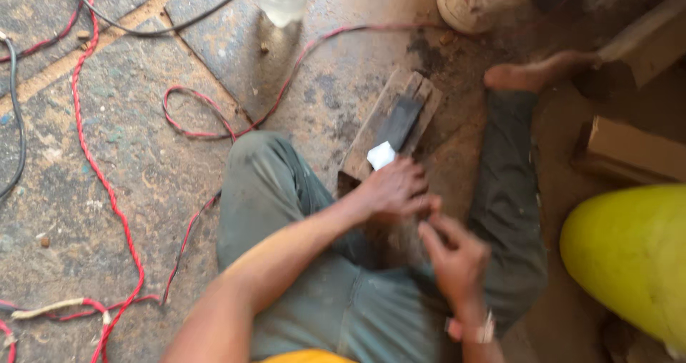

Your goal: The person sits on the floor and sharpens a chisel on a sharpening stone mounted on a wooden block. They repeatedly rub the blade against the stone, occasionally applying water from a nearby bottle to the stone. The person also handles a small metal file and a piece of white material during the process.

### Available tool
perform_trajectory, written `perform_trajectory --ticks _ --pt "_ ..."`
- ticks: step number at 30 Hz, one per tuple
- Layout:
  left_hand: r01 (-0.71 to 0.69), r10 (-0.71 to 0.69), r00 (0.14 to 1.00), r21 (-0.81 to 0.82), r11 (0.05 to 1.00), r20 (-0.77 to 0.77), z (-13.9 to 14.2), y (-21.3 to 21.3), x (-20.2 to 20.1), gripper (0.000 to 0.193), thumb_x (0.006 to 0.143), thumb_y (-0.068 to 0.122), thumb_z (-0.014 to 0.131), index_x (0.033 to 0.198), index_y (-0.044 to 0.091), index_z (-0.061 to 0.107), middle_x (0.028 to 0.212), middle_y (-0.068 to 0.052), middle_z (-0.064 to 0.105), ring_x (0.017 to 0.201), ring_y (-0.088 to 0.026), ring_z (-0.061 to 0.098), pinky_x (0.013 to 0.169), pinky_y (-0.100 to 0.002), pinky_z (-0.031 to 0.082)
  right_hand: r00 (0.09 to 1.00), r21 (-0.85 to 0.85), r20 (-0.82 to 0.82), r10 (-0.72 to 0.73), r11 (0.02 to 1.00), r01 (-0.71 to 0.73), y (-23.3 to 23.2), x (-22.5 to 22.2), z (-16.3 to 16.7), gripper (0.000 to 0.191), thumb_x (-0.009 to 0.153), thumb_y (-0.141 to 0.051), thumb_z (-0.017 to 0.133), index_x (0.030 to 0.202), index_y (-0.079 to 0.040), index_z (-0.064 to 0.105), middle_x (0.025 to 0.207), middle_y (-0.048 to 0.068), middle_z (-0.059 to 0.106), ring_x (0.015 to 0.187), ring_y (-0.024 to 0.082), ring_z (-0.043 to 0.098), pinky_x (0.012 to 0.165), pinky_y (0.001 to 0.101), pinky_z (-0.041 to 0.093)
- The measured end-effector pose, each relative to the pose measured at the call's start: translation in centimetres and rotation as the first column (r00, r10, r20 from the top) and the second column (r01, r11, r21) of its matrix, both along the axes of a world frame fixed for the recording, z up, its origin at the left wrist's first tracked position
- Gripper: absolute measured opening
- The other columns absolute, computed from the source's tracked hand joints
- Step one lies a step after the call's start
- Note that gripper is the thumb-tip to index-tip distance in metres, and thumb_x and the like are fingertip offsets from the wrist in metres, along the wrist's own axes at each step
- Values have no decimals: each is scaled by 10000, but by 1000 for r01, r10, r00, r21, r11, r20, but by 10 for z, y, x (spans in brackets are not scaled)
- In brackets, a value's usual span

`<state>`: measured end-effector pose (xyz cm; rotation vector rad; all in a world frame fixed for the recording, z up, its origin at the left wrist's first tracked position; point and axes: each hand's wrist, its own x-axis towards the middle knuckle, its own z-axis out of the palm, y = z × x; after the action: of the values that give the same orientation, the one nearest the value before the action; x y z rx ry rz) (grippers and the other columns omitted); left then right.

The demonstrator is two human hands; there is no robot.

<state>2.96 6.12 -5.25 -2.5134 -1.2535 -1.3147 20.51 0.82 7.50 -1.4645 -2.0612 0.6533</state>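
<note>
Nearest the lens, low in the frame, the person's forearms run up from the bottom edge over grey-green trousers. The right hand (454,252), just right of centre and wearing a wrist band, has its fingers curled loosely with the index finger stretched up and left; blur hides whether it pinches anything. The left hand (394,189), just above it, lies palm down with fingers drawn together, pressing on the near end of a wooden board (389,123). A small white piece (381,155) shows at its knuckles, touching the hand.

The board lies flat on the stone floor (128,156), its long axis running from lower left to upper right, away from the person. A dark flat block (401,122) rests along it, aligned the same way.
</note>
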Motion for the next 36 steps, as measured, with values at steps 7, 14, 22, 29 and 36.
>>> perform_trajectory --ticks 7,14,22,29,36 --pt "-196 197 980 -28 980 33 2 117 30 220 928 461 629 1006 318 776 738 -141 655 739 -348 641 683 -469 490 998 -65 -70 -3 998 -1 107 10 -1 295 912 -174 818 1147 -3 766 1026 118 785 859 130 694 756 307 534" --pt "-160 228 962 -368 916 152 9 14 20 669 974 594 569 657 33 748 670 -160 643 772 -331 628 830 -470 504 995 -80 37 -89 993 91 24 5 -7 261 833 -152 828 1040 0 778 877 140 774 796 133 729 743 314 565" --pt "-198 295 940 -434 879 169 -3 115 42 601 928 579 510 613 147 784 728 -112 718 831 -325 683 827 -474 490 991 -54 36 129 990 -127 131 25 2 292 907 -176 839 1118 10 764 1046 123 781 878 164 726 771 294 558" --pt "-233 326 930 -409 882 171 33 29 14 659 949 626 520 720 57 759 717 -181 682 810 -338 665 847 -439 476 994 -59 61 85 995 -81 52 18 -7 292 837 -167 845 1065 -2 768 1023 125 789 907 170 760 814 307 578" --pt "-229 351 928 -552 802 124 -1 77 36 679 920 602 473 631 68 777 708 -202 704 806 -358 701 963 -507 454 988 -104 141 64 993 -50 106 26 -4 280 857 -184 862 1069 -20 783 977 124 786 845 149 736 748 301 561"
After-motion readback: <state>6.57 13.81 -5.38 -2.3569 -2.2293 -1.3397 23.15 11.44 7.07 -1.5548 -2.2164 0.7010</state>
